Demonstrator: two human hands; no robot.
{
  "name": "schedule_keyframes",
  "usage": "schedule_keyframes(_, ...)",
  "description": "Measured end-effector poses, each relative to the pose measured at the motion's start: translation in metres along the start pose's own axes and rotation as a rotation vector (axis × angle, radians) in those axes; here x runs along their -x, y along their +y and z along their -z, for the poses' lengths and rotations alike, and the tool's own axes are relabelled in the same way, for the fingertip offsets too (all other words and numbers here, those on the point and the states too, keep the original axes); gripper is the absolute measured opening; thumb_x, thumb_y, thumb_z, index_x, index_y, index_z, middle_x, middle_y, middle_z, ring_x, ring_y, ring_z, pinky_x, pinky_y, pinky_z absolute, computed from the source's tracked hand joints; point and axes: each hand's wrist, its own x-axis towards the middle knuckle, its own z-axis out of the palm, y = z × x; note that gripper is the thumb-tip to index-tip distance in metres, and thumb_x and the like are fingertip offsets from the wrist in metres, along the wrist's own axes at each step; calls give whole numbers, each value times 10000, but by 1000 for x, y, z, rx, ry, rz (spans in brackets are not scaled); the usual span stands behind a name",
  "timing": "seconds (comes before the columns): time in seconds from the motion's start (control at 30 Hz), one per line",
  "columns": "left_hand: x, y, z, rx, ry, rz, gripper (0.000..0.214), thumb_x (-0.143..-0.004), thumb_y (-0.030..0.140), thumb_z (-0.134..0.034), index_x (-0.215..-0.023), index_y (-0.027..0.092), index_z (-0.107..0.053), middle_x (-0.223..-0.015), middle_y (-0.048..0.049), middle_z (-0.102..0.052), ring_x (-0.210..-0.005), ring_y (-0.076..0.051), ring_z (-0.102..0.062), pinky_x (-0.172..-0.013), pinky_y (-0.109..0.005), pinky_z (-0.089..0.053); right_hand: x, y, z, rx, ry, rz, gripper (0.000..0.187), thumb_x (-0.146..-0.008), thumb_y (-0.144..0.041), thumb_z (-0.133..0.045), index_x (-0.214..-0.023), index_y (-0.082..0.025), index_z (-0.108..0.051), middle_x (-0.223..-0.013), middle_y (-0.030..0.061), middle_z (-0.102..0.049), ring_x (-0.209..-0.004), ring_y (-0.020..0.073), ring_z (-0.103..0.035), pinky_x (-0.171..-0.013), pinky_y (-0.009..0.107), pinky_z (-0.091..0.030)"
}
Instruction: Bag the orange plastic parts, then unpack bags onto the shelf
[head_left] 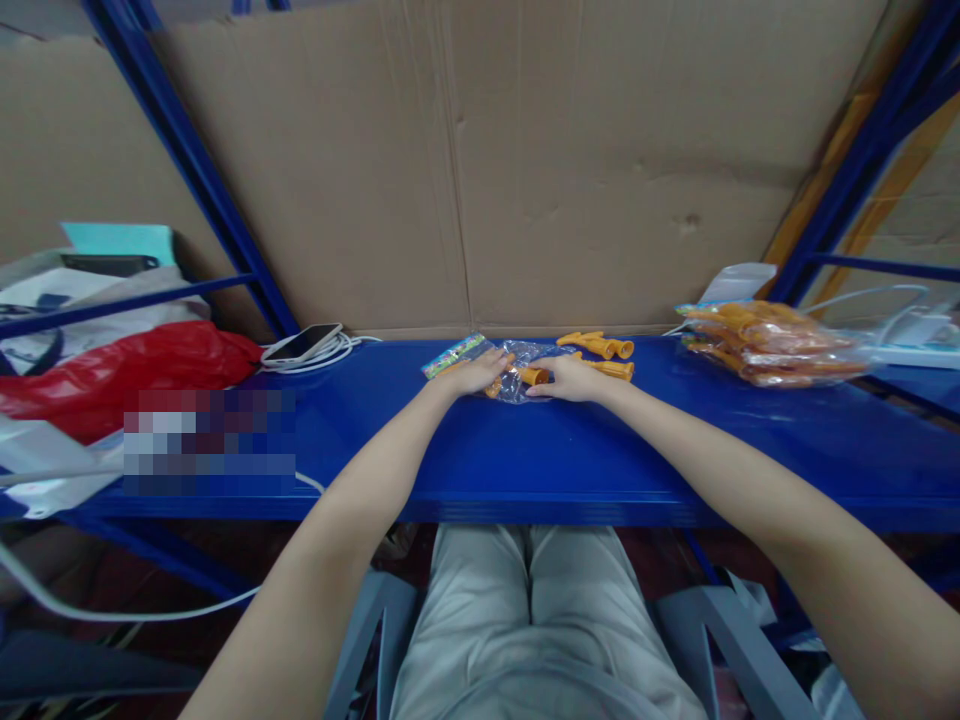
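Note:
A clear plastic bag [525,358] with a colourful header card [454,354] lies on the blue shelf [525,450]. My left hand [474,374] rests on the bag's left part, fingers closed on the plastic. My right hand [568,380] pinches an orange plastic piece [531,376] at the bag's mouth. Loose orange pieces [604,347] lie just behind my right hand, apart from the bag.
A pile of filled bags with orange pieces [765,345] sits at the right. A phone on white cables [304,343] lies at the left, next to a red plastic bag [120,375]. Cardboard [480,170] backs the shelf. A white power strip [911,352] is far right.

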Motion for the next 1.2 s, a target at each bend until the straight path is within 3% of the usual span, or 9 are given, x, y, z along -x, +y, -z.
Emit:
schedule_keyframes(0.2,3,8,1,-47,-106,3,628,-963,501,-202,-1518,219,-284,-1626,-36,-149,-1509,-191,-28,-1212,-393,-100,0,-3,1,31,15,-2,453,-792,-261,-737,-1228,-157,-668,-1175,132,-705,-1072,283,-674,-918,363,-513)
schedule_keyframes(0.37,3,15,-2,-38,-90,-15,603,-971,455,-218,-1523,217,-266,-1620,-38,-165,-1507,-177,-30,-1211,-383,-105,0,-7,-2,46,47,-10,364,-808,-254,-718,-1155,-147,-692,-1092,126,-734,-1019,278,-688,-887,360,-503)
schedule_keyframes(0.47,2,14,-1,-34,-13,15,623,-966,475,-253,-1521,194,-283,-1626,-46,-158,-1508,-186,-50,-1210,-334,-106,0,-5,-4,19,60,4,357,-801,-252,-723,-1145,-159,-699,-1075,109,-740,-1012,268,-691,-884,348,-505)
schedule_keyframes(0.6,1,5,7,10,227,159,577,-971,362,-258,-1489,129,-358,-1582,-81,-314,-1477,-187,-243,-1195,-294,-186,-1,1,-3,-26,89,11,398,-793,-259,-733,-1182,-184,-691,-1114,95,-731,-1035,263,-686,-895,356,-516)
schedule_keyframes(0.67,3,-3,11,12,271,223,542,-938,270,-308,-1447,134,-435,-1514,-83,-439,-1408,-201,-392,-1165,-308,-280,-1,3,-3,-31,115,-7,408,-797,-261,-730,-1194,-179,-687,-1142,104,-721,-1061,268,-678,-913,364,-514)
schedule_keyframes(0.73,7,-13,14,-2,224,214,522,-879,211,-394,-1380,166,-533,-1423,-64,-553,-1319,-222,-506,-1111,-305,-370,-1,3,-2,-28,132,-28,429,-793,-251,-734,-1209,-162,-679,-1176,124,-705,-1101,279,-661,-944,375,-502)
schedule_keyframes(0.87,11,-23,16,-97,170,251,456,-865,193,-396,-1224,171,-676,-1294,-56,-657,-1249,-254,-568,-1077,-313,-415,-2,0,-3,-28,121,-52,437,-800,-219,-723,-1224,-131,-661,-1199,149,-691,-1134,286,-645,-969,384,-485)
schedule_keyframes(1.2,9,-14,14,-164,113,231,446,-910,193,-379,-1239,153,-677,-1303,-69,-651,-1228,-234,-584,-1030,-257,-441,-6,1,-11,13,80,-8,225,-840,-274,-689,-1031,-158,-712,-1062,110,-732,-1016,252,-680,-881,325,-505)
